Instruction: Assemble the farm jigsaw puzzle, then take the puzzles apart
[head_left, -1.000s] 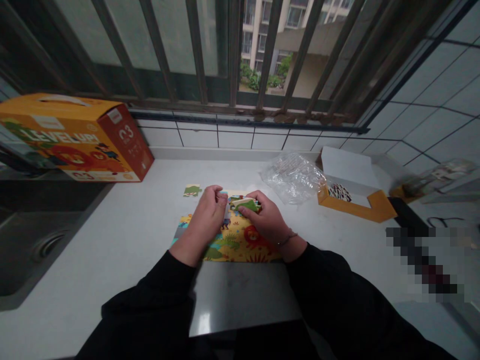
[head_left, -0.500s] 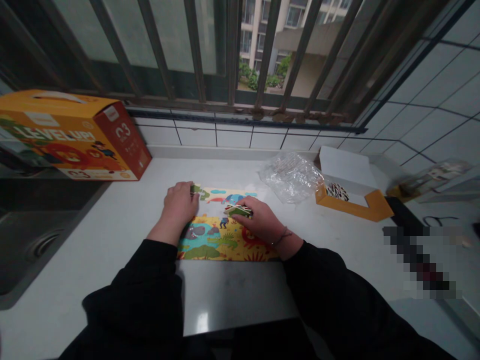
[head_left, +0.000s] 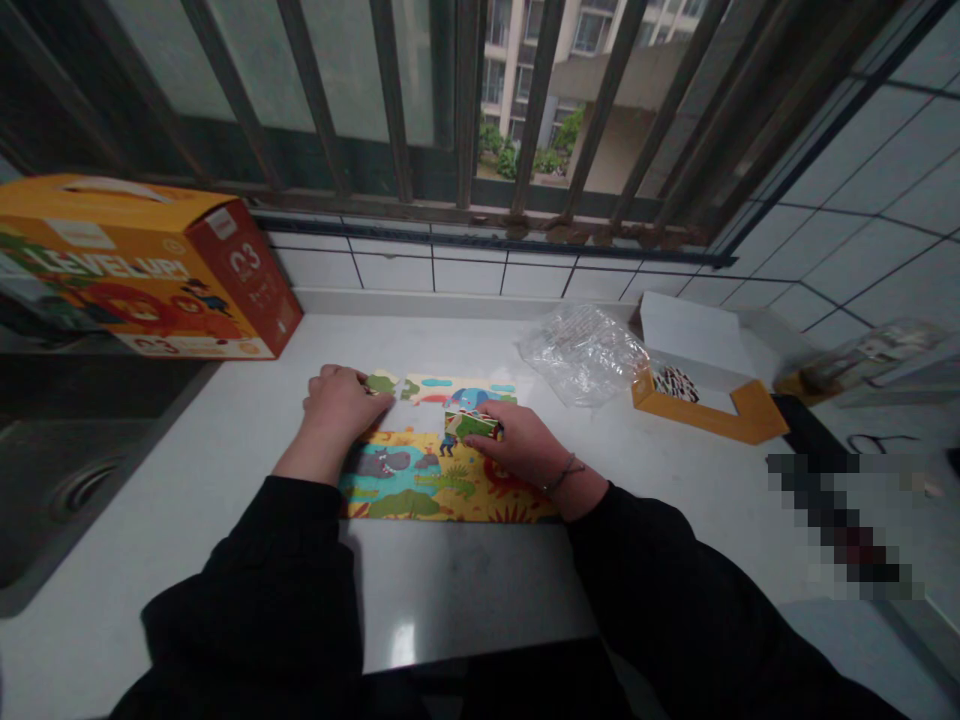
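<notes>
A partly joined animal jigsaw puzzle [head_left: 442,482] lies on the white counter, showing a hippo, a crocodile and a lion. Behind it sits a separate puzzle strip [head_left: 431,391] with a blue elephant. My left hand [head_left: 337,405] is closed on a green-and-cream puzzle piece [head_left: 382,383], just left of that strip with a small gap between. My right hand [head_left: 521,440] grips a small stack of puzzle pieces [head_left: 471,425] over the puzzle, a green face showing on top. The fingertips of my left hand are partly hidden.
An orange carton [head_left: 135,275] stands at the back left beside the sink [head_left: 82,480]. Crumpled clear plastic [head_left: 581,350] and an opened yellow-and-white box [head_left: 705,410] lie to the right. Glasses [head_left: 881,440] are at the far right. A barred window rises behind the counter.
My left hand has drawn left with its piece, away from the elephant strip, uncovering more of the puzzle's left side. The stack in my right hand has tilted, showing more of its top face.
</notes>
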